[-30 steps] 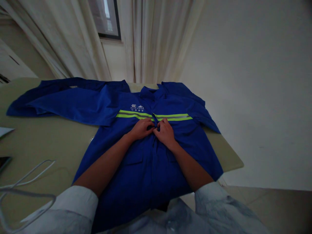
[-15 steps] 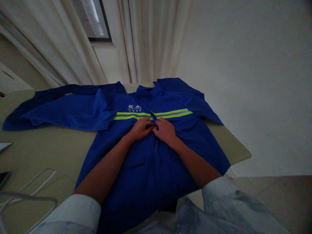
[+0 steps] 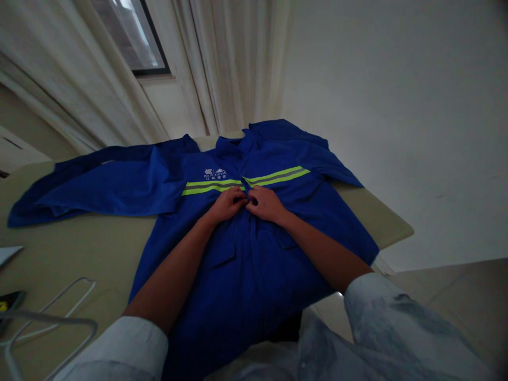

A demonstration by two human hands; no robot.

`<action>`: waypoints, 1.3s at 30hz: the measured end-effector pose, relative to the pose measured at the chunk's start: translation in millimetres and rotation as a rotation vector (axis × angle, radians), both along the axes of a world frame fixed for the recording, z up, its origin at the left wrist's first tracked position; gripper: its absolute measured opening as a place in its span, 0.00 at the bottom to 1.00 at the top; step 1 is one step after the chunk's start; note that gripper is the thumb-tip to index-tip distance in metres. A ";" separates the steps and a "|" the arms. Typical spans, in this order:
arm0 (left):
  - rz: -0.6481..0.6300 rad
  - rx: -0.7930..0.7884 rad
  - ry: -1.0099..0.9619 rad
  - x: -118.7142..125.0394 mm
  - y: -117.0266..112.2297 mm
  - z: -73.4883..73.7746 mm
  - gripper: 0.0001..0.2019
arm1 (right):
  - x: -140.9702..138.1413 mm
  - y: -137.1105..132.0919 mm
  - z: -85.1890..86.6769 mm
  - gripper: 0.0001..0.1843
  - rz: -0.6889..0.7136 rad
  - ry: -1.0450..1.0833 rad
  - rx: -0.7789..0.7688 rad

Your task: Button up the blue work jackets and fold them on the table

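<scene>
A blue work jacket [image 3: 222, 259] lies front side up, its collar away from me and its sleeves spread out to the sides. A yellow-green and grey reflective stripe [image 3: 281, 176] crosses the chest, with white lettering above it on the left. At the front opening, just below the stripe, my left hand [image 3: 229, 203] pinches the placket edge. My right hand [image 3: 265, 203] is closed on the other edge, its fingertips meeting the left ones. Whatever fastener lies between the fingertips is hidden.
Under the jacket is a beige table [image 3: 95, 248], its right corner showing. A white cable [image 3: 75, 317], a dark phone-like object [image 3: 11, 307] and a white flat item [image 3: 10, 254] lie at left. Behind stand curtains [image 3: 238, 63] and a white wall [image 3: 377, 106].
The view has tilted and shifted slightly. Both hands stay pinched at the jacket's front opening, with only small finger movement.
</scene>
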State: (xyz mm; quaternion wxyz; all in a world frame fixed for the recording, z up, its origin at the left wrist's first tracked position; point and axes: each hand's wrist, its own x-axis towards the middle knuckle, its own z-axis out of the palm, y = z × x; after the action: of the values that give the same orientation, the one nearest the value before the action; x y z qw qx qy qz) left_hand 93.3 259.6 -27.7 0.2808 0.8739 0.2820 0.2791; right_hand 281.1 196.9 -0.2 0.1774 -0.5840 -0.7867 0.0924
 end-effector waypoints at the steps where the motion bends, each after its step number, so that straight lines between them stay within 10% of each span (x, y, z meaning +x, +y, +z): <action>1: -0.011 -0.016 0.001 -0.7 0.7 0.9 0.08 | 1.4 0.9 0.0 0.05 0.023 0.004 -0.002; 39: 0.005 -0.018 -0.045 3.5 4.0 -2.3 0.13 | -18.6 -8.8 13.0 0.13 -0.165 -0.208 0.022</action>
State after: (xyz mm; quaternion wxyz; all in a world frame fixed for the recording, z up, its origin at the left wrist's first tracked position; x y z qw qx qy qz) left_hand 96.7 263.6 -30.0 0.2942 0.8643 0.2800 0.2968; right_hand 262.5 188.1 12.8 0.1080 -0.6510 -0.7513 0.0078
